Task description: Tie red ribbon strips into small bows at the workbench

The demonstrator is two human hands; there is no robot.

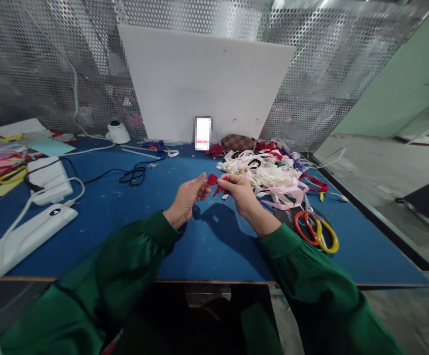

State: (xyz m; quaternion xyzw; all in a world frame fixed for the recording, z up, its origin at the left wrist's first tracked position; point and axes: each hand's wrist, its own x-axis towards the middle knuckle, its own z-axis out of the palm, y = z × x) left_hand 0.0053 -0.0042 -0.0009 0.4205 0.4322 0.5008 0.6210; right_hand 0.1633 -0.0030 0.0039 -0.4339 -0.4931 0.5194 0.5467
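- Closest to me, two green sleeves (136, 251) are reaching in over the near edge of the blue table (122, 217).
- Off to the right, scissors (319, 235) with orange and yellow loops are lying beside the right forearm, well apart from the fingers.
- The left hand (187, 198) is pinching the left end of a small red ribbon (212, 179) between thumb and fingers.
- The right hand (241, 192) is gripping its right side, thumb against forefinger; neither hand is resting empty.
- The ribbon is sitting right between the fingertips, above the tabletop, its long axis running crosswise from hand to hand while a narrow tail is hanging down. Neither hand is clearly nearer; both are touching it.
- Just beyond the right hand, a heap of pale ribbons (264, 170) is spreading rightward.
- Farther back, a white board (207, 79) is standing behind everything.
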